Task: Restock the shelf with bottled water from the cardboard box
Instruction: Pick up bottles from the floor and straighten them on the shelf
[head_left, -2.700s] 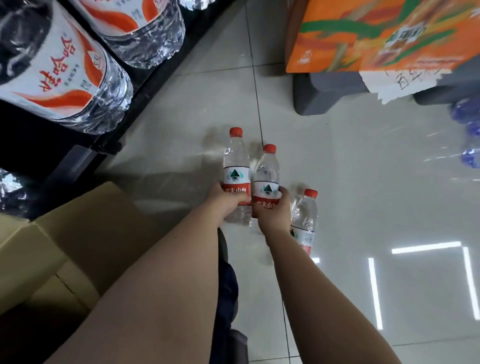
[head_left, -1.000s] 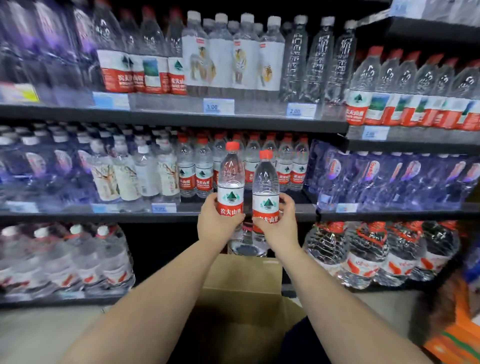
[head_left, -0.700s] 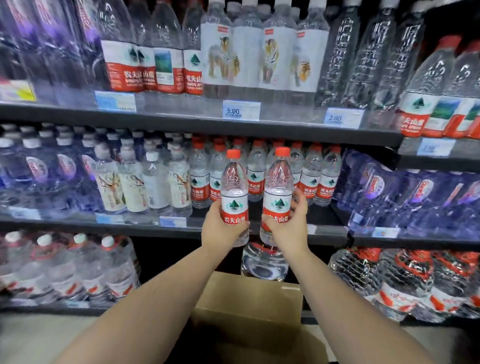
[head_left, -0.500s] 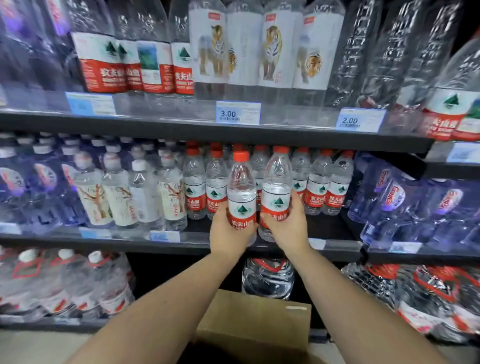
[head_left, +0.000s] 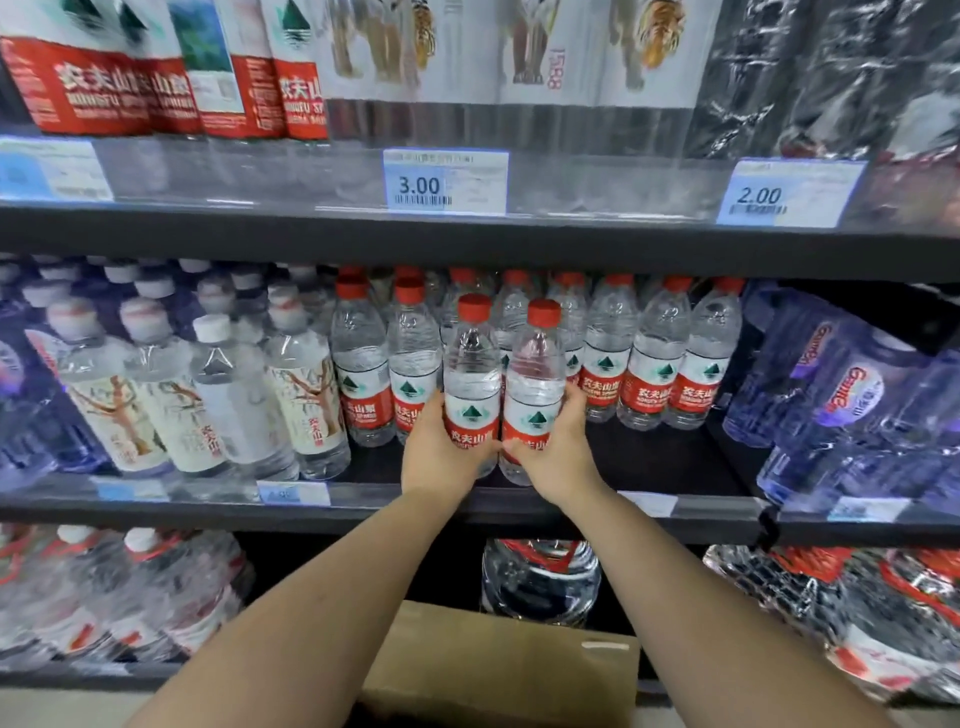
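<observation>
My left hand (head_left: 440, 457) grips a red-capped water bottle (head_left: 471, 364) by its red label. Beside it my right hand (head_left: 558, 451) grips a second bottle of the same kind (head_left: 535, 374). Both bottles stand upright and side by side over the front of the middle shelf (head_left: 649, 457), just ahead of the rows of matching red-capped bottles (head_left: 654, 358). Whether their bases touch the shelf is hidden by my hands. The cardboard box (head_left: 498, 670) sits below my arms at the bottom of the view.
White-capped bottles (head_left: 218, 395) fill the middle shelf to the left; wrapped purple packs (head_left: 841, 405) fill it to the right. The upper shelf carries tall bottles above price tags (head_left: 444, 182). Large jugs (head_left: 540, 577) stand on the bottom shelf.
Both hands picked the two bottles up from the floor, raised them to the middle shelf and pushed them in toward the red-capped rows. The view has moved closer to the shelf.
</observation>
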